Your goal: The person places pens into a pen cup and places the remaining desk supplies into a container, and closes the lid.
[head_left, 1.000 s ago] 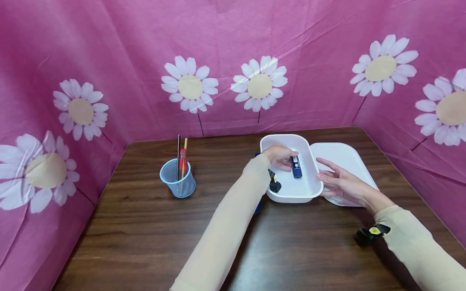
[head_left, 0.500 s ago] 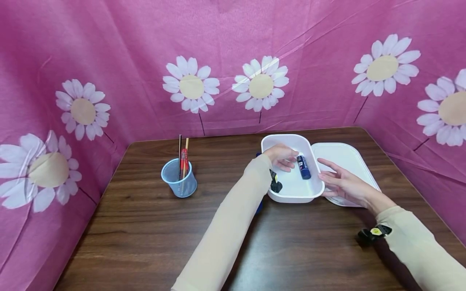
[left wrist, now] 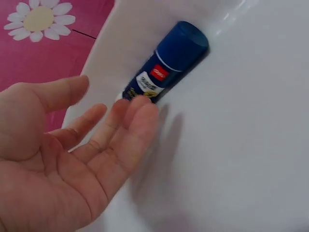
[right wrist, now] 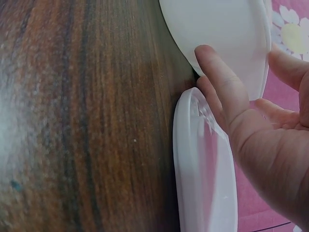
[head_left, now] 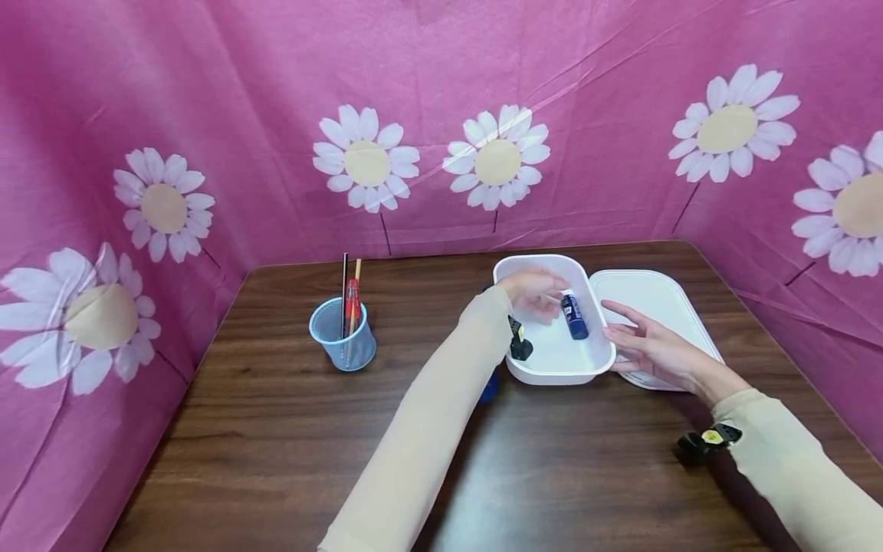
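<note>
A dark blue glue stick [head_left: 575,317] lies in the white plastic box [head_left: 552,373], against its right wall. My left hand [head_left: 534,291] is inside the box, just left of the glue stick. Its fingers are loosely extended and hold nothing. In the left wrist view, the fingertips of the left hand [left wrist: 91,154] overlap the lower end of the glue stick [left wrist: 166,60]; whether they touch it I cannot tell. My right hand [head_left: 648,349] is at the box's right side, fingers spread, fingertips at the outer wall. In the right wrist view it stands beside the white box [right wrist: 227,29].
A white lid [head_left: 645,295] lies right of the box, partly under the right hand. At the left stands a light blue mesh pen cup [head_left: 345,349] with several pencils and a red item. A blue object [head_left: 490,389] is mostly hidden behind the left forearm.
The left hand has let go of the glue stick, which now lies against the right wall of the box. The hand has drawn slightly left. The right hand has stayed at the box's side.
</note>
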Motion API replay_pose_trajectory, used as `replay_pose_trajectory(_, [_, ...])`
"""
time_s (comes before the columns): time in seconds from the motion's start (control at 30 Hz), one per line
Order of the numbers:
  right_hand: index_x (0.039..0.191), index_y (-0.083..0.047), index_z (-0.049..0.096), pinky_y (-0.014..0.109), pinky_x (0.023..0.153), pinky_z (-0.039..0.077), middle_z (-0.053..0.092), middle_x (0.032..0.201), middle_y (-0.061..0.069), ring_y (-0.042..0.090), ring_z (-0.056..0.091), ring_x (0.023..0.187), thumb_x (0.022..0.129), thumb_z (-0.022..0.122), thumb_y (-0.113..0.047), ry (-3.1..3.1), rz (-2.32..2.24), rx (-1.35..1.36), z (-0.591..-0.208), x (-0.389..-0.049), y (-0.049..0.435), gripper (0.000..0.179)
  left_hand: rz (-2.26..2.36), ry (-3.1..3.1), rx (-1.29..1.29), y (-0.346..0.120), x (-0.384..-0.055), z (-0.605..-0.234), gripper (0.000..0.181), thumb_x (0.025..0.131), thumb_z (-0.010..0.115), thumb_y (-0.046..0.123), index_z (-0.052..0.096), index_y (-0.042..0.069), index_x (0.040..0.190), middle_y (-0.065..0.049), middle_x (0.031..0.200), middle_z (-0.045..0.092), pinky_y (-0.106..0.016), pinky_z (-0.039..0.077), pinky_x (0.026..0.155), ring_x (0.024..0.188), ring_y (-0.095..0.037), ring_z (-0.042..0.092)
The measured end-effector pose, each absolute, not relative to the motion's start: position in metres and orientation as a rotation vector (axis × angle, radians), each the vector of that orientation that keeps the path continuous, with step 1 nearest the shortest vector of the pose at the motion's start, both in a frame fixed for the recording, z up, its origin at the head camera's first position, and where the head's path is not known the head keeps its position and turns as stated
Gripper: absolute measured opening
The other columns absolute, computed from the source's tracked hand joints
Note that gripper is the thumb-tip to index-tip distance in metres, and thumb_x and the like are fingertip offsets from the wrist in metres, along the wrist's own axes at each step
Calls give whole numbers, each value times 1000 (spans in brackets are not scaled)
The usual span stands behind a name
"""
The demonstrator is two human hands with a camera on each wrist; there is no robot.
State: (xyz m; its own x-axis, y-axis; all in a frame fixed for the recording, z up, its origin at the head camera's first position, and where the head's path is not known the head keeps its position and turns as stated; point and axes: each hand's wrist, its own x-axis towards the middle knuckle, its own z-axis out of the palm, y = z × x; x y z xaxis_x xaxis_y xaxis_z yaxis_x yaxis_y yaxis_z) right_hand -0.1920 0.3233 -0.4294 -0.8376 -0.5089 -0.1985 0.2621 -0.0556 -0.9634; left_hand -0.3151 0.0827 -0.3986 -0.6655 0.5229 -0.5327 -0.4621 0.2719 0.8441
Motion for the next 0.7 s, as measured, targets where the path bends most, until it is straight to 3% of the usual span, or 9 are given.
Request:
replay_pose_trajectory(0.17, [163, -10, -4, 46, 90, 57, 60, 128, -5, 13, 64, 115, 108, 48, -10, 1739, -1918, -234, -428, -192, 323, 75, 1497, 1802, 131, 69, -315, -379, 34, 104, 60, 20, 60, 7, 136, -19, 132, 59, -44, 55, 96, 122, -39, 60])
replay_pose_trajectory(0.4, [162, -7, -2, 46, 89, 57, 62, 129, -8, 12, 64, 116, 109, 46, -11, 1737, -1908, -273, -429, -193, 322, 72, 1513, 1898, 251, 33, -317, -353, 38, 104, 59, 21, 57, 4, 138, -23, 144, 53, -45, 56, 94, 123, -40, 59])
replay_pose_trajectory(0.7, [162, -7, 1, 52, 91, 55, 54, 132, -6, 12, 63, 116, 109, 48, -15, 1787, -1873, -220, -429, -193, 319, 72, 1598, 2062, 233, -21, -312, -347, 46, 102, 64, 19, 52, 4, 143, -17, 141, 57, -44, 56, 94, 119, -37, 61])
